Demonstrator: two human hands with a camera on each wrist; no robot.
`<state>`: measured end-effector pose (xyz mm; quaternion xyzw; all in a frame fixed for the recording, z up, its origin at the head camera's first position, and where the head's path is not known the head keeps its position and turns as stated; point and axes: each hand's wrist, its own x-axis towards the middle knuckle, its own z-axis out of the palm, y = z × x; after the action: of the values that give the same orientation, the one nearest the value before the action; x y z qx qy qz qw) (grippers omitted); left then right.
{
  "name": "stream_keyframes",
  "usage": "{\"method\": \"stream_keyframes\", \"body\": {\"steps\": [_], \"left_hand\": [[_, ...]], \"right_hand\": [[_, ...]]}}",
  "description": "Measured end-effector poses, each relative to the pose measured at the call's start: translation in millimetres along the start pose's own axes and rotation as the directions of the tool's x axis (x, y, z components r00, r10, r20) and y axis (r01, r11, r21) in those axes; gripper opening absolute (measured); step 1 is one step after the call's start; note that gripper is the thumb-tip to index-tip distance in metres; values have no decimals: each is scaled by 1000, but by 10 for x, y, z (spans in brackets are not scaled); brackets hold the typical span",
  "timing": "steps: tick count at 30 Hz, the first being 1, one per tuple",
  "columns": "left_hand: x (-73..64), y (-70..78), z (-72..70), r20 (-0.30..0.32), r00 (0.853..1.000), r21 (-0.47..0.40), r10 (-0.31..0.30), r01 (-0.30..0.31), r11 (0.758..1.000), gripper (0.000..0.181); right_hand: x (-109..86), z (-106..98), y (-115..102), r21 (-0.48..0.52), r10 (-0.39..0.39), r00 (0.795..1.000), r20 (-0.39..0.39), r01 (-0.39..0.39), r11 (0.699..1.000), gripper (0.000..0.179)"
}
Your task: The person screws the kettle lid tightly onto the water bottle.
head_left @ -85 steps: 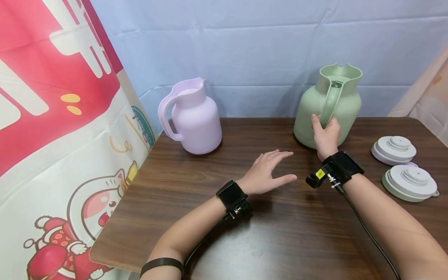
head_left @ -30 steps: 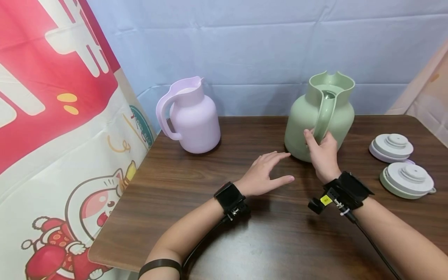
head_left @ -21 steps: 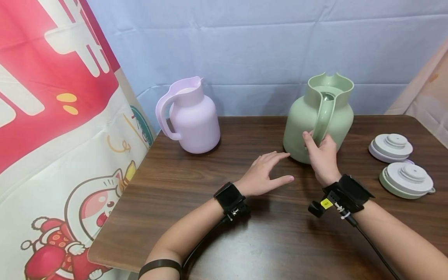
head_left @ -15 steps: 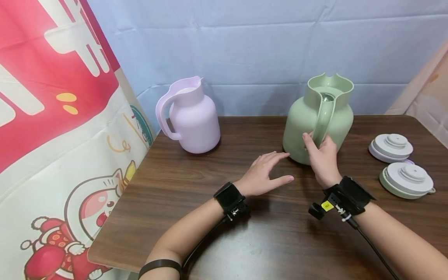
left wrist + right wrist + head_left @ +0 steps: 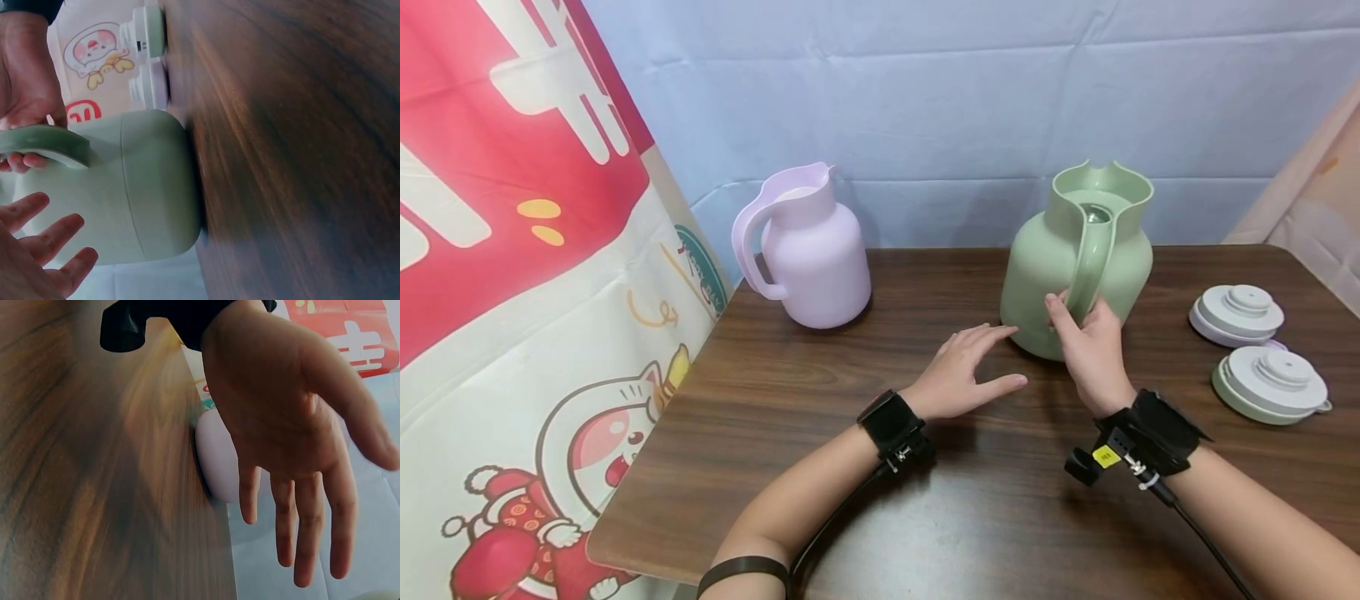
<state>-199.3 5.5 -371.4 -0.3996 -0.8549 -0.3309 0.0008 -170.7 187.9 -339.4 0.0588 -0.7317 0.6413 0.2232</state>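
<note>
In the head view my right hand (image 5: 1092, 354) grips the lower part of the handle of a light green jug (image 5: 1037, 275), thumb on the near side. The jug has no lid and stands upright on the table, its spout facing away; a shiny opening shows inside the neck. My left hand (image 5: 958, 375) is held out with fingers straight, just left of the jug's base and holding nothing. The left wrist view shows the right fingers curled round the green handle (image 5: 56, 142). In the right wrist view the left palm (image 5: 275, 419) is spread.
A lilac jug (image 5: 820, 267), also lidless, stands at the back left. Two lids lie upside down at the right: one lilac-edged lid (image 5: 1240, 312), one green-edged lid (image 5: 1270, 383). A blue cloth (image 5: 925, 125) hangs behind the wooden table (image 5: 760, 467), a printed cloth (image 5: 587, 275) at left.
My right hand has brought the green jug nearer to me and slightly left, keeping its grip on the handle. The left hand has hardly moved.
</note>
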Motion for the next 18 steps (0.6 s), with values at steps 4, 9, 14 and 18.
{"method": "stream_keyframes", "body": {"steps": [4,9,14,18], "left_hand": [[0,-11,4,0,1000,3,0,0,1000,63],[-8,-12,-5,-3,1000,-3,7,-7,1000,62],[-14,-13,-17,-8,1000,-1,11,-11,1000,62],[-17,-7,-23,-10,1000,0,4,-4,1000,62]], "right_hand": [[-39,0,-23,-2,20,1000,5,-20,1000,18],[-94,-9,-46,4,22,999,39,-22,1000,20],[-152,-13,-71,27,5,998,66,-7,1000,21],[-200,-13,-92,43,3,997,81,-6,999,19]]}}
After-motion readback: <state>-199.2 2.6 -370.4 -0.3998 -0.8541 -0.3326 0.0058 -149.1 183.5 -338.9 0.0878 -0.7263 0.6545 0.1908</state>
